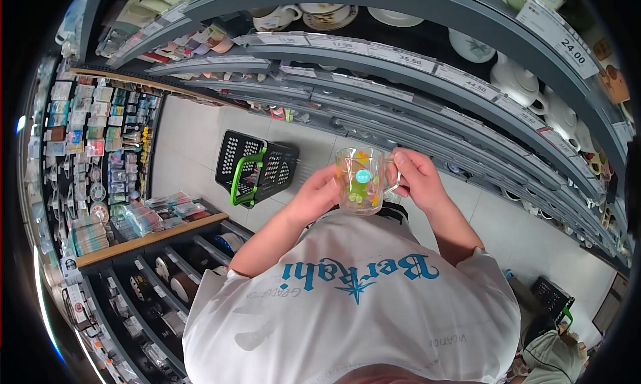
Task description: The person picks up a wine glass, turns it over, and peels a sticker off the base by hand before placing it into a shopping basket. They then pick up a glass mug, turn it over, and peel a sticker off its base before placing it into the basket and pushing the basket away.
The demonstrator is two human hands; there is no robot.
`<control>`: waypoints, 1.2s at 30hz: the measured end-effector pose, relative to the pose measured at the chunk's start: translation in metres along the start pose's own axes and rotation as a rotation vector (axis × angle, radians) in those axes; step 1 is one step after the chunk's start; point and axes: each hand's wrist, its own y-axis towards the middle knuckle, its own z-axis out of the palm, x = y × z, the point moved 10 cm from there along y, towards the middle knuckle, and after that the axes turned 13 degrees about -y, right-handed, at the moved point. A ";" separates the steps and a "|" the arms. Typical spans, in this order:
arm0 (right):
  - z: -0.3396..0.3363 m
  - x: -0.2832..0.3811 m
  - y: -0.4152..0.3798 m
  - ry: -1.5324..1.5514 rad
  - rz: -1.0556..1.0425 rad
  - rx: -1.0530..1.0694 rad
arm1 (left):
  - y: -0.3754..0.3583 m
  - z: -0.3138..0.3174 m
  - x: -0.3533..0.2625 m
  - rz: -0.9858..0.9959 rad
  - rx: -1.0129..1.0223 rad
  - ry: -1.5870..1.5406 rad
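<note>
In front of my chest I hold a clear glass mug point(361, 183) printed with orange and green flower and leaf shapes, with a round blue sticker on its side. My left hand point(320, 195) is closed against the mug's left side; some of its fingers are hidden behind the glass. At the mug's handle, my right hand point(418, 178) is closed around it. The mug stands roughly upright between both hands.
Ahead, shelves with price labels point(400, 57) hold white teapots point(517, 83), cups and bowls. A black shopping basket point(257, 167) with a green handle sits on the tiled floor to the left. Packaged goods hang on the left wall. Another person point(551, 357) is at lower right near a second basket point(553, 300).
</note>
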 end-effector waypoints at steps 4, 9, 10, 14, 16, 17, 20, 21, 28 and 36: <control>0.025 0.009 0.008 0.048 -0.021 0.060 | -0.017 -0.008 -0.013 0.009 0.032 -0.072; 0.063 0.015 0.016 -0.021 -0.047 0.010 | -0.048 -0.015 -0.042 0.058 0.046 -0.057; 0.071 0.015 0.020 -0.039 -0.062 0.005 | -0.056 -0.019 -0.050 0.085 0.025 -0.082; 0.111 0.012 0.033 -0.051 -0.044 -0.014 | -0.093 -0.060 -0.056 0.106 -0.026 -0.019; 0.132 0.014 0.039 -0.079 -0.044 0.004 | -0.108 -0.070 -0.059 0.060 -0.047 0.003; 0.141 0.016 0.042 -0.093 -0.052 0.010 | -0.116 -0.071 -0.066 0.074 -0.044 -0.005; 0.168 0.016 0.050 -0.132 -0.045 0.051 | -0.137 -0.068 -0.088 0.128 -0.023 -0.069; 0.177 0.015 0.052 -0.145 -0.043 0.056 | -0.143 -0.070 -0.094 0.180 -0.012 -0.053; 0.241 0.012 0.067 -0.177 -0.079 0.108 | -0.193 -0.096 -0.115 0.290 0.038 -0.058; 0.315 -0.004 0.081 -0.260 -0.092 0.197 | -0.256 -0.126 -0.131 0.371 -0.030 -0.024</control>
